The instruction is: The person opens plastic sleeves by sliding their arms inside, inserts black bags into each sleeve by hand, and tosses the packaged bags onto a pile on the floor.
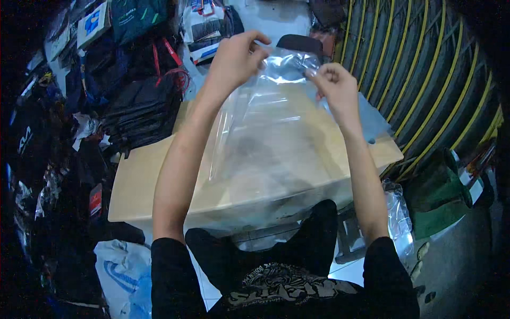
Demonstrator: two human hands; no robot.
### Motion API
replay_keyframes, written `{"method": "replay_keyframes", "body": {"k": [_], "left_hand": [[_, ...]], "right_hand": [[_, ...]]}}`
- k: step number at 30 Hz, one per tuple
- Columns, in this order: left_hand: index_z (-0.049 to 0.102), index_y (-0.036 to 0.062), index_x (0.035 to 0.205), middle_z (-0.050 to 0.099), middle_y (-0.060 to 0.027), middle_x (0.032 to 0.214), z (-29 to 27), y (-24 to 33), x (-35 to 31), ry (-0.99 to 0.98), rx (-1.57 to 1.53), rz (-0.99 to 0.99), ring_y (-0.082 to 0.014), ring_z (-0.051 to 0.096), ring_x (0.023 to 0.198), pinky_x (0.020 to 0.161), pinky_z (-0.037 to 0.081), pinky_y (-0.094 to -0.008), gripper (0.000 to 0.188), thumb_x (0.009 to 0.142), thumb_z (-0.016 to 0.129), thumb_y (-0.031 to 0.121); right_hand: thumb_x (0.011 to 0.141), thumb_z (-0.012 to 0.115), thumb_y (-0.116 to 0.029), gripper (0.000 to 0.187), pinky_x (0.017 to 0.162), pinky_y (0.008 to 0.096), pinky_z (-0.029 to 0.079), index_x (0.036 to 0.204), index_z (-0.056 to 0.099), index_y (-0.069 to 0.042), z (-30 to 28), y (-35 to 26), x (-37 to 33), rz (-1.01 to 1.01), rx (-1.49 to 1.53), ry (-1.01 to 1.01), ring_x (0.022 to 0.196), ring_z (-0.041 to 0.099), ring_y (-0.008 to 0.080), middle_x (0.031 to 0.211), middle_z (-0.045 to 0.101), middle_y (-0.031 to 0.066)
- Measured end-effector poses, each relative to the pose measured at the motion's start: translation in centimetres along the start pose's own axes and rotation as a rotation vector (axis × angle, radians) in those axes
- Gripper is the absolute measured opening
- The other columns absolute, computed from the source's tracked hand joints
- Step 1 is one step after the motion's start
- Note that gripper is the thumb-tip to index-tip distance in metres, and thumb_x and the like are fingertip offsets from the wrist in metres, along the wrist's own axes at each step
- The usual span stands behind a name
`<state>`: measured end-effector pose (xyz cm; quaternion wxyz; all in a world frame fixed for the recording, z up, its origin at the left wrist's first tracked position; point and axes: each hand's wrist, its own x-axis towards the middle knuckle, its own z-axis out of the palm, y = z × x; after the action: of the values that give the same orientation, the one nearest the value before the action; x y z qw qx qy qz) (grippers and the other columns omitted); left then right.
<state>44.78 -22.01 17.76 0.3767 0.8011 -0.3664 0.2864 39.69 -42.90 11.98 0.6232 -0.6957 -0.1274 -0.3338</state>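
A large clear plastic bag (265,143) hangs in front of me over a low light wooden table (138,181). My left hand (234,61) pinches the bag's top edge on the left. My right hand (334,87) pinches the same edge on the right, a short gap away. The bag drapes down from both hands across the tabletop toward my lap. It looks empty, and the table shows through it.
A stack of folded dark garments (141,114) lies on the table's far left corner. Bags and packaged goods (207,26) crowd the floor beyond. A big roll with yellow stripes (425,80) stands at the right. More plastic bags (398,218) lie by the table's right side.
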Motion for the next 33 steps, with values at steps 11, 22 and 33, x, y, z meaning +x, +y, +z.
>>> {"method": "replay_keyframes", "body": {"k": [11, 22, 33], "left_hand": [[0.066, -0.0029, 0.083, 0.061, -0.0171, 0.060, 6.1, 4.0, -0.6, -0.320, 0.011, 0.264, -0.0231, 0.062, 0.053, 0.054, 0.047, -0.0354, 0.029, 0.086, 0.057, 0.025], [0.062, -0.0033, 0.105, 0.061, -0.0243, 0.104, 8.0, 5.5, -3.3, -0.121, 0.124, 0.216, -0.0390, 0.062, 0.085, 0.078, 0.051, -0.0385, 0.066, 0.076, 0.061, 0.056], [0.049, -0.0012, 0.111, 0.058, -0.0166, 0.083, 4.8, 8.8, -5.0, 0.390, 0.537, 0.270, -0.0276, 0.065, 0.072, 0.052, 0.053, -0.0341, 0.042, 0.070, 0.062, 0.004]], "right_hand": [[0.066, 0.077, -0.013, 0.034, 0.079, 0.0394, 0.044, 0.093, 0.058, -0.003, -2.8, -0.5, -7.6, -0.689, -0.869, -0.080, 0.089, 0.055, 0.0324, 0.087, 0.055, 0.0097], [0.069, 0.076, -0.024, 0.054, 0.089, 0.0443, 0.043, 0.109, 0.055, 0.005, -1.7, 0.6, -6.2, -0.560, -0.975, -0.416, 0.103, 0.054, 0.0412, 0.106, 0.059, 0.0249], [0.076, 0.066, -0.026, 0.073, 0.102, 0.0612, 0.021, 0.136, 0.032, -0.001, 2.1, -2.1, -2.3, -0.768, -1.108, -0.070, 0.134, 0.019, 0.0436, 0.138, 0.036, 0.0243]]}}
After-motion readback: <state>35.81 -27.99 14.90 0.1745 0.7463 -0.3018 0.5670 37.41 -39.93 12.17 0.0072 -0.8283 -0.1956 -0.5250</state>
